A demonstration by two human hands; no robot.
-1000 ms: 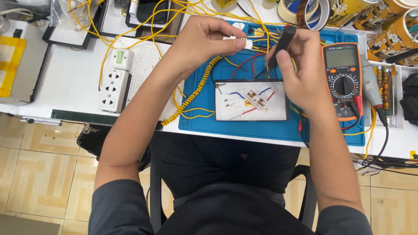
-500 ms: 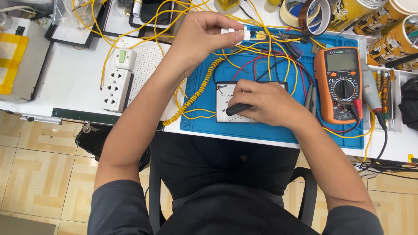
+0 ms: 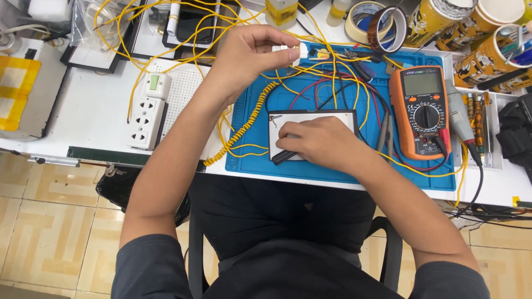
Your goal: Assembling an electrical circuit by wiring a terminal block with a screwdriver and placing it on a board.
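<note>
My left hand (image 3: 249, 55) is raised over the back of the bench and pinches a small white connector (image 3: 290, 54) with yellow wires running off it. My right hand (image 3: 318, 143) rests on a white tray (image 3: 310, 117) on the blue work mat (image 3: 343, 169) and grips a black probe-like tool (image 3: 285, 156), whose end sticks out to the left under the fingers. The hand hides most of the tray's contents. An orange multimeter (image 3: 424, 111) lies right of the tray, with red and black leads looping across the mat.
A white power strip (image 3: 148, 113) sits at the left of the bench. Tangled yellow wires (image 3: 183, 33) spread over the back. Tape rolls (image 3: 377, 19) and yellow cans (image 3: 471, 39) stand at the back right. A grey tool (image 3: 460, 119) lies beside the multimeter.
My right hand came down from beside the connector to the white tray, carrying the black tool, and has settled there. My left hand stayed up holding the connector.
</note>
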